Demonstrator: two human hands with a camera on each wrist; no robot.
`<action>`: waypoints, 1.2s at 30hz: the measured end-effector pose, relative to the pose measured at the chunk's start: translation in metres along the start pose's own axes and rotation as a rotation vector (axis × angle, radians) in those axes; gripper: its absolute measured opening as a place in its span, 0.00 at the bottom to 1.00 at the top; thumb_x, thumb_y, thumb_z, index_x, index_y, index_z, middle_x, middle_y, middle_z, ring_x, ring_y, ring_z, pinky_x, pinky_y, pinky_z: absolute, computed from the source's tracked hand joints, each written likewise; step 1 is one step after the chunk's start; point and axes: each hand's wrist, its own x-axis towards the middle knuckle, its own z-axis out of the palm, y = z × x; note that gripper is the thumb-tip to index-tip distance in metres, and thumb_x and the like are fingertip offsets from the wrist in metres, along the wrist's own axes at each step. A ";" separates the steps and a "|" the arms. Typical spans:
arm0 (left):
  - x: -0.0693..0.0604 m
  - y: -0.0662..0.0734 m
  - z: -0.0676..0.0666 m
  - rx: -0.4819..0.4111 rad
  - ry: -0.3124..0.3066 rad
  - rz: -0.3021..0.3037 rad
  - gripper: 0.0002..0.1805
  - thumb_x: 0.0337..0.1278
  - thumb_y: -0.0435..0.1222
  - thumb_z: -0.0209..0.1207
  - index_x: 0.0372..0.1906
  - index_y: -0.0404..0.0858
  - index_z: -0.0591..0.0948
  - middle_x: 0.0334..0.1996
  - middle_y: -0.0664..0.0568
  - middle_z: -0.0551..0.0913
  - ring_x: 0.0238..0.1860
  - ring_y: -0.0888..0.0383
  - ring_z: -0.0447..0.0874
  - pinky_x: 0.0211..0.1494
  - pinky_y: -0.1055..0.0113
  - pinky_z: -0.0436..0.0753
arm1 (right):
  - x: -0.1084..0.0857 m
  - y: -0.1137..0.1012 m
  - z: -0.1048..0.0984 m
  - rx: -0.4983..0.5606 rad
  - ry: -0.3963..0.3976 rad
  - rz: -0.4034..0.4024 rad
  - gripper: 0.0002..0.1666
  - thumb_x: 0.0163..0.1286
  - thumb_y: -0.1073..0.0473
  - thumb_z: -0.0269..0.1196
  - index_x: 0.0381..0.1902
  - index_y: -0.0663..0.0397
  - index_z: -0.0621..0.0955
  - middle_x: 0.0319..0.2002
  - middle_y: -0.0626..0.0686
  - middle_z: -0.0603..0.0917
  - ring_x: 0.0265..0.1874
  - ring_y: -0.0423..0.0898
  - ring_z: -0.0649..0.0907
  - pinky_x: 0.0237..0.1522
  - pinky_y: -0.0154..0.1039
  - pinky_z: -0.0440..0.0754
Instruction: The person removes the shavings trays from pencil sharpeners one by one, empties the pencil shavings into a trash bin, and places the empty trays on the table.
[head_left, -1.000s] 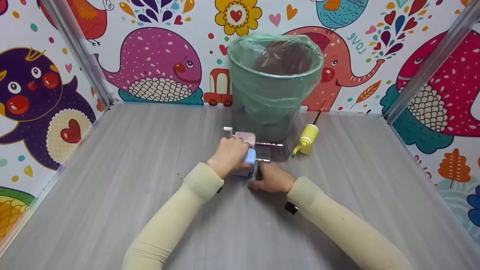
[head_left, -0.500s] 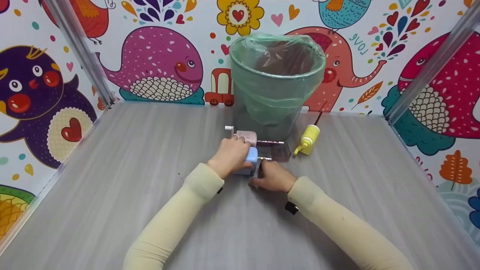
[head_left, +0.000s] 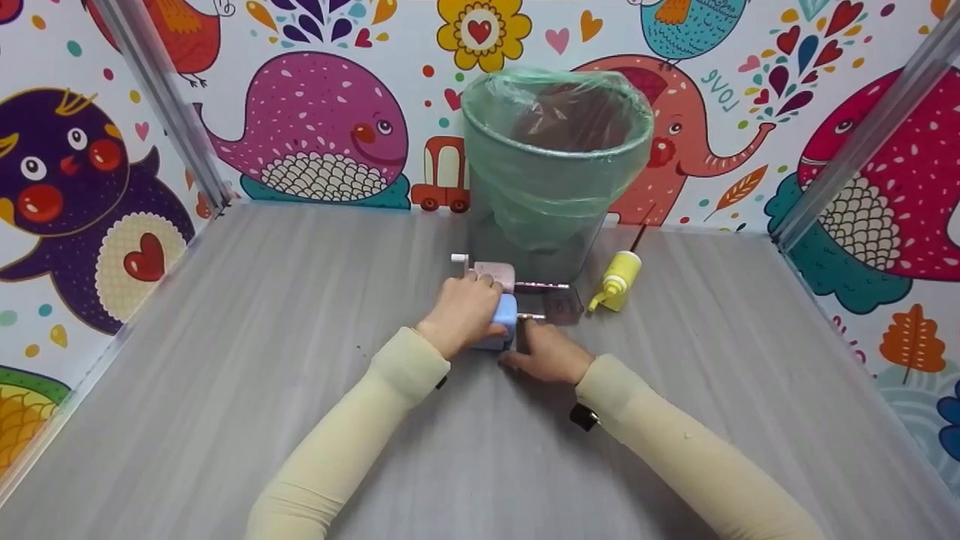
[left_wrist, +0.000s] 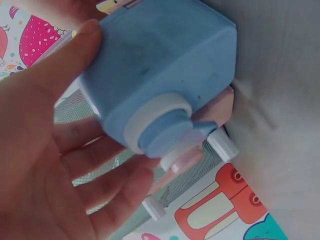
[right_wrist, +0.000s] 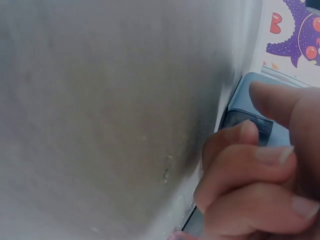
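Note:
My left hand (head_left: 463, 307) grips a blue crank pencil sharpener (head_left: 505, 309) from above. In the left wrist view its white crank knob (left_wrist: 222, 145) shows, with the thumb along the body. A pencil (head_left: 531, 316) sticks out of its right end. My right hand (head_left: 551, 352) is at that end, fingers curled; the right wrist view has the thumb by the blue casing and fingertips before a dark see-through drawer (right_wrist: 248, 122). Whether they hold the drawer is hidden. Just behind stands a pink pencil sharpener (head_left: 496, 274) with a patterned pencil (head_left: 544, 286) sticking out.
A dark see-through box (head_left: 562, 306) lies right of the pink sharpener. A bin (head_left: 540, 172) with a green liner stands behind. To the right lies a yellow bottle (head_left: 621, 270) with a spout, a thin dark stick (head_left: 639, 238) behind it. Printed panels border the grey table (head_left: 300, 300).
The head view has shifted slightly. Both hands and the blue sharpener stay in nearly the same place.

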 end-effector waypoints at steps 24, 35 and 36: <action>-0.005 0.005 0.001 0.006 0.144 -0.018 0.31 0.49 0.56 0.72 0.49 0.36 0.86 0.46 0.44 0.86 0.39 0.47 0.88 0.41 0.55 0.87 | 0.010 0.001 -0.002 0.102 -0.092 0.055 0.30 0.74 0.52 0.61 0.67 0.60 0.71 0.37 0.51 0.85 0.36 0.44 0.80 0.48 0.46 0.78; -0.004 0.002 0.000 -0.055 0.137 -0.029 0.32 0.47 0.53 0.74 0.53 0.35 0.84 0.47 0.42 0.85 0.41 0.46 0.88 0.47 0.53 0.87 | 0.013 0.000 0.004 0.064 0.013 0.035 0.22 0.72 0.54 0.63 0.55 0.65 0.77 0.45 0.61 0.85 0.41 0.49 0.80 0.51 0.53 0.79; -0.004 0.001 0.000 -0.057 0.134 -0.030 0.32 0.47 0.53 0.74 0.53 0.35 0.84 0.47 0.42 0.85 0.41 0.46 0.88 0.47 0.53 0.87 | 0.014 0.000 0.004 0.063 0.025 0.030 0.21 0.72 0.55 0.63 0.53 0.65 0.77 0.46 0.62 0.85 0.41 0.50 0.80 0.51 0.54 0.79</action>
